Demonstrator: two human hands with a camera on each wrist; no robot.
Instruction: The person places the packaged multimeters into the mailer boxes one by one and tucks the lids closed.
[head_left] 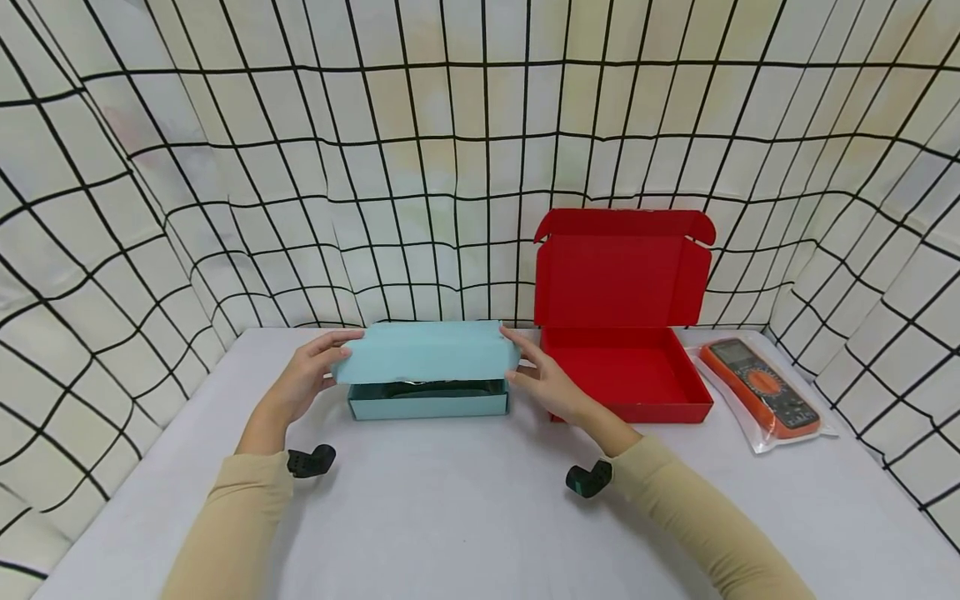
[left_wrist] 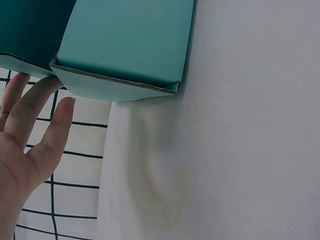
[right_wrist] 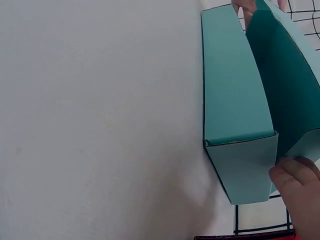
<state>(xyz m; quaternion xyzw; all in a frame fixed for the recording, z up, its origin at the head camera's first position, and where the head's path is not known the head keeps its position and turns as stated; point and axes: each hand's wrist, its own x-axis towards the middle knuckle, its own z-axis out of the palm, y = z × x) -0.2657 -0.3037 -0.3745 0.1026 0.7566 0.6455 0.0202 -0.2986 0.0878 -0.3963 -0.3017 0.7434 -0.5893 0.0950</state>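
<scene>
A light blue cardboard box [head_left: 429, 406] stands near the back of the white table, its lid [head_left: 427, 354] tilted partway down over it. Through the front gap a dark, shiny edge shows; what it belongs to cannot be told. My left hand [head_left: 302, 375] touches the lid's left end. In the left wrist view, the fingers [left_wrist: 52, 127] of that hand are mostly straight against the side flap. At the lid's other end is my right hand [head_left: 551, 383], its fingertips [right_wrist: 287, 170] resting along the side flap beside the box wall.
A red cardboard box [head_left: 630, 412] stands right of the blue one, lid raised upright. Farther right lies an orange and black multimeter [head_left: 765, 383] in a clear plastic bag. White cloth with a black grid [head_left: 465, 175] walls the table's back and sides.
</scene>
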